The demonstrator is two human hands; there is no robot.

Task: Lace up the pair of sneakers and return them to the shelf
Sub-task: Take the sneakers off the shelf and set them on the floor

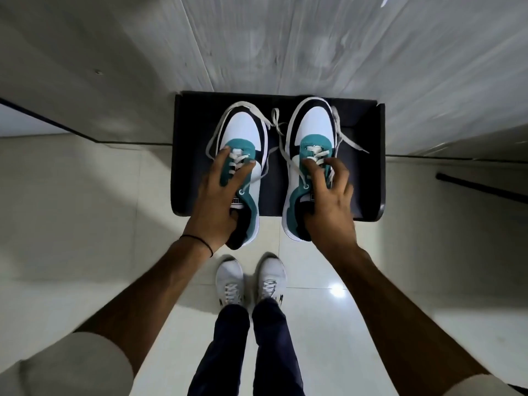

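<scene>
Presently each hand — left hand (220,195), right hand (328,201) — clamps its own sneaker (243,144) (310,130), toes pointing into the shelf (368,172).

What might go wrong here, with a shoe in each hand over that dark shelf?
1. The laces are only partly threaded and trail loose over the black shelf; they could snag or get trapped under a sole.
2. The heels of both sneakers overhang the shelf's near edge, so the left sneaker or right sneaker might tip off if released here.
3. The left hand and right hand each grip only the tongue area, so a shoe may slip.
</scene>
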